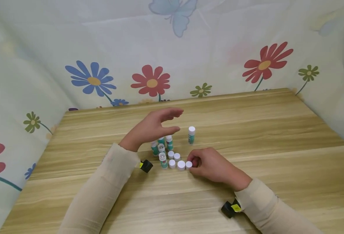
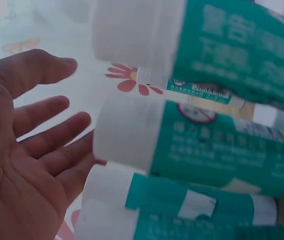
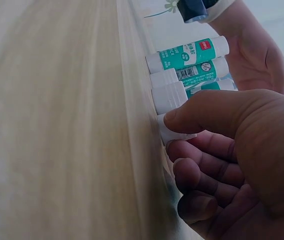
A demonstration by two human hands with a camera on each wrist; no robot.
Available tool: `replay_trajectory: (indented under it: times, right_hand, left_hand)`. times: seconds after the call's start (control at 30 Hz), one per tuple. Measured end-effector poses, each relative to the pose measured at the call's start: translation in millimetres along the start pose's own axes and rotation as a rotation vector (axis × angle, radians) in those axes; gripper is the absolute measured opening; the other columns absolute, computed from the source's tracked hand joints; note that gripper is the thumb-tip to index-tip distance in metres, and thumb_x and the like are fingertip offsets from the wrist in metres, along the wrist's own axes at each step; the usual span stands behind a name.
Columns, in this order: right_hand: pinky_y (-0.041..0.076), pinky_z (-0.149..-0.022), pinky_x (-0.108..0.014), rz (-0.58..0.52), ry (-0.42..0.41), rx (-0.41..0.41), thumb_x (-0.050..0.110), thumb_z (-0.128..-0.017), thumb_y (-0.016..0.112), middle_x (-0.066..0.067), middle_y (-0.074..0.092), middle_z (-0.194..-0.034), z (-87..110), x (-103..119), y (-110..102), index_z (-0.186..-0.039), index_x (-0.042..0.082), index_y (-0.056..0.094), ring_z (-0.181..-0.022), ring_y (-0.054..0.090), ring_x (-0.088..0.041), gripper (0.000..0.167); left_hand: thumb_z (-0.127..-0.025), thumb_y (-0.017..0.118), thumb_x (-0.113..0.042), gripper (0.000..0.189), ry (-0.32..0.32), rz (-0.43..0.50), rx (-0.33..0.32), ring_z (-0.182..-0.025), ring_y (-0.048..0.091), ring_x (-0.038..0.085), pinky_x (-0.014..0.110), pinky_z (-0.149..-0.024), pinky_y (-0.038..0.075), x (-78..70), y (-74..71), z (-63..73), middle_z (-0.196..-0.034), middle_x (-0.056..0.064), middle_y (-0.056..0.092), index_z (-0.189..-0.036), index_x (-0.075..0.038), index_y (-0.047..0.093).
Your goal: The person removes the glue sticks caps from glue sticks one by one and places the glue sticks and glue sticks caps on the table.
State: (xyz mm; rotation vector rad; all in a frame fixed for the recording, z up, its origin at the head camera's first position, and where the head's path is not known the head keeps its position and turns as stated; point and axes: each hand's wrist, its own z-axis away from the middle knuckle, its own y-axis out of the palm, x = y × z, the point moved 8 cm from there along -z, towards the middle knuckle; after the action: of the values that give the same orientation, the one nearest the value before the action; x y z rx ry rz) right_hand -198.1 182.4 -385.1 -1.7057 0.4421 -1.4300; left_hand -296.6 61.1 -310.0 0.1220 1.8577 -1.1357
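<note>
My right hand [image 1: 213, 165] pinches a small white cap [image 3: 174, 131] between thumb and fingertips, down on the table. Beside it lie several more white caps [image 1: 181, 165] in a close cluster. Several green-and-white glue sticks [image 1: 163, 161] stand upright to the left of the caps; the two nearest show no cap on top. My left hand [image 1: 152, 127] hovers over the group with thumb and fingers spread, holding nothing, and hides part of the rear sticks. In the left wrist view, close glue sticks [image 2: 212, 145] stand beside the palm.
One glue stick [image 1: 191, 136] with a white top stands apart, behind the caps and to the right of the group. The wood-grain table [image 1: 262, 130] meets a flower-printed curtain [image 1: 218, 48] at the back and sides. A black wrist device [image 1: 146, 166] sits below the left cuff.
</note>
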Motion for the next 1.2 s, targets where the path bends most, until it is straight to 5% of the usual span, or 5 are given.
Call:
replay_trajectory:
  times: [0.67,1.2]
  right_hand:
    - [0.047,-0.061,-0.020,-0.009,-0.001,0.019,0.019,-0.083,0.073,0.012,0.060,-0.071,-1.0,-1,0,-0.091,0.017,0.067,-0.065,0.054,-0.004,0.010]
    - [0.046,-0.060,-0.020,-0.018,-0.028,0.023,0.015,-0.083,0.073,0.010,0.059,-0.070,-0.2,1,-1,-0.092,0.013,0.068,-0.064,0.052,-0.003,0.010]
  left_hand:
    - [-0.092,0.064,-0.031,0.059,-0.123,-0.156,0.334,-0.133,0.048,0.019,0.040,-0.111,0.040,3.1,28.6,-23.5,-0.146,-0.003,0.048,-0.146,-0.022,0.042]
    - [-0.094,0.062,-0.029,0.056,-0.163,-0.241,0.461,-0.130,0.051,0.019,0.035,-0.105,0.046,-16.0,29.7,-37.4,-0.142,0.002,0.052,-0.145,-0.021,0.043]
